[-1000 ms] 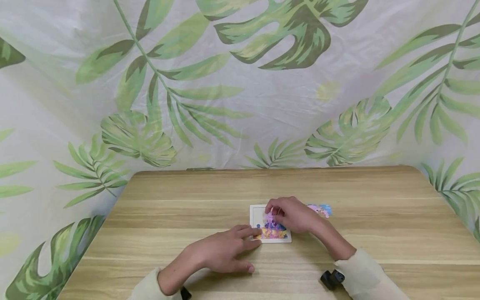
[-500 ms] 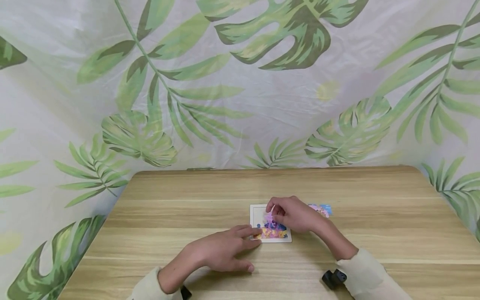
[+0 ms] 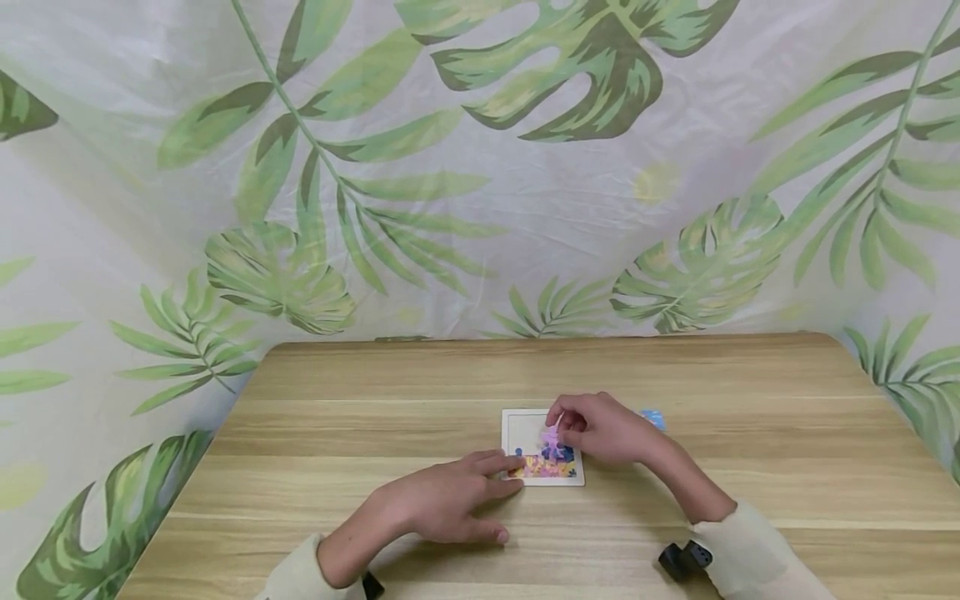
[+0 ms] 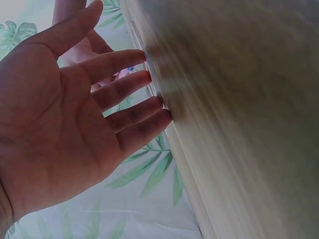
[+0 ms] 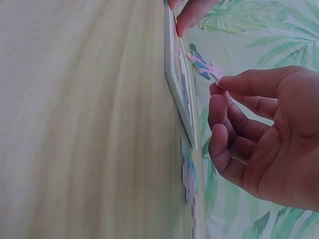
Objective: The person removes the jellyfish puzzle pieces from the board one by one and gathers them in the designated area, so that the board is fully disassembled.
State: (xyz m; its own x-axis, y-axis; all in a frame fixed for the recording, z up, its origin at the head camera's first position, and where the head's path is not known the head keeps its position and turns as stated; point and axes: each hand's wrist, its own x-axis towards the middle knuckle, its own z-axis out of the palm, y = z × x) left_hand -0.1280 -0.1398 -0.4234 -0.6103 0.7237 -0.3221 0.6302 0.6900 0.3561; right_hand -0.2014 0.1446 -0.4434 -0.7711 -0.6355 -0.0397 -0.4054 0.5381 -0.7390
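Observation:
A white-framed puzzle board [image 3: 505,429] lies on the table, a yellow and pink strip of fitted pieces [image 3: 543,468] along its near side. My left hand [image 3: 450,504] has its fingers extended, their tips resting on the board's left near corner. Above the board, my right hand [image 3: 609,429] pinches a pink and blue jigsaw piece [image 5: 203,67] between thumb and index finger. In the right wrist view that piece is tilted and lifted clear of the board.
Loose jigsaw pieces [image 5: 188,174] lie on the table to the right of the board; the head view shows a blue one [image 3: 652,418], with others hidden behind the right hand. A leaf-patterned cloth [image 3: 480,208] hangs beyond the wooden table [image 3: 360,400].
My right hand has shifted slightly to the right with the jigsaw piece, now covering more of the loose pieces beside the board. My left hand stays in place.

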